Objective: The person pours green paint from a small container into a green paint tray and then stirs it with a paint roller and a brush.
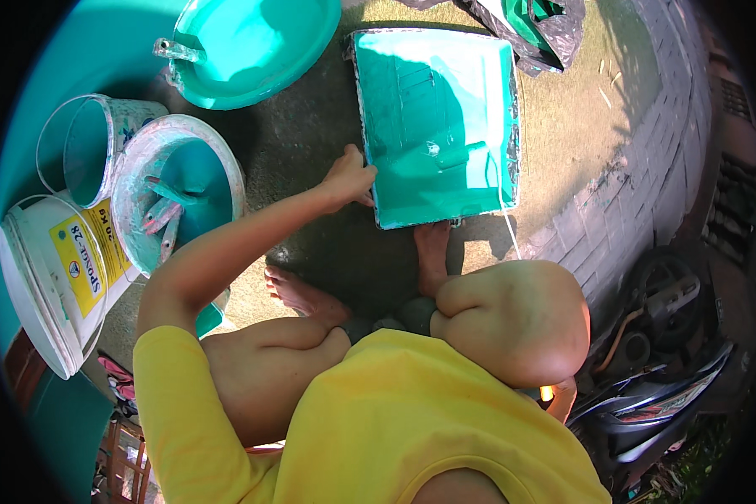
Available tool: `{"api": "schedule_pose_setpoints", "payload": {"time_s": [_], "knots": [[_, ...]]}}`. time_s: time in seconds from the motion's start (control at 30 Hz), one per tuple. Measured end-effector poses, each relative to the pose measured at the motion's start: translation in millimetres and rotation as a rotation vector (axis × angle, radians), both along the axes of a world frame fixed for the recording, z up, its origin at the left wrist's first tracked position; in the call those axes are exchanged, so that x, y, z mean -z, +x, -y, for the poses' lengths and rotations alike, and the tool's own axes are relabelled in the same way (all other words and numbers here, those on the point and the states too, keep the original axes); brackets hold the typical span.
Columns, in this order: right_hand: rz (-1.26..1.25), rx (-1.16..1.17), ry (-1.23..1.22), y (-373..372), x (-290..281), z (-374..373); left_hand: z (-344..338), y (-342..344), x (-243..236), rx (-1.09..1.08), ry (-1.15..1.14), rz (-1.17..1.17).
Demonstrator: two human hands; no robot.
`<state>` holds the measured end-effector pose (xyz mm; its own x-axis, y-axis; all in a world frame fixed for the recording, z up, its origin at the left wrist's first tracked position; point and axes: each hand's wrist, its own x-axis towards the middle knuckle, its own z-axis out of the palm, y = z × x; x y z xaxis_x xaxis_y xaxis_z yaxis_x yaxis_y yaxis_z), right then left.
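Note:
In front of me on the ground lies a square paint tray (pixel 514 92), its inside coated in turquoise paint. A paint-covered roller (pixel 458 160) rests in its lower half; a thin pale rod runs from its right end over the near edge. My left hand (pixel 350 178) reaches forward, its fingers closed on the tray's left rim. My right hand (pixel 561 401) is low beside my right knee, mostly hidden behind the leg. A small orange-yellow patch shows next to it, too little to name.
A turquoise basin (pixel 328 34) with a paintbrush (pixel 179 52) on its rim stands far left. Nearer are a paint-smeared bucket (pixel 218 139) holding several brushes, a pail (pixel 130 109) and a tipped white bucket (pixel 38 286). A black plastic bag (pixel 563 38) lies far right; a motorcycle (pixel 664 370) stands right.

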<state>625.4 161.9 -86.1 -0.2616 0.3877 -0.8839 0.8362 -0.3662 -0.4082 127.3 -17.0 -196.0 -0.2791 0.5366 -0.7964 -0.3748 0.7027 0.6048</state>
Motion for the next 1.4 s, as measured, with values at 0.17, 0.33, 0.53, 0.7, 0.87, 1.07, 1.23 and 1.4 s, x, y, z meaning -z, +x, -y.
{"api": "schedule_pose_setpoints", "payload": {"time_s": [0.17,0.33,0.53,0.7,0.87,1.07,1.23,1.4], "knots": [[0.152,0.142,-0.121,49,-96,-9,-3,-6,-5,0.037,-0.017,0.069],[0.294,0.159,-0.156,58,-140,-11,0,-6,-8,0.008,0.038,0.082],[0.2,0.308,-0.176,101,-116,-11,-3,-11,-12,0.044,0.021,0.143],[0.266,0.291,-0.165,106,-91,-13,-3,-10,-9,0.027,0.012,0.132],[0.106,-0.035,-0.053,88,-47,-16,-2,-12,-11,0.057,-0.003,0.119],[0.005,-0.133,0.053,13,21,-12,-4,-12,-4,0.102,-0.022,0.066],[-0.086,-0.208,0.137,-45,80,-6,-12,-43,3,-0.035,0.098,-0.068],[-0.21,-0.263,0.272,-107,136,6,-27,-67,11,-0.18,0.193,0.072]]}}
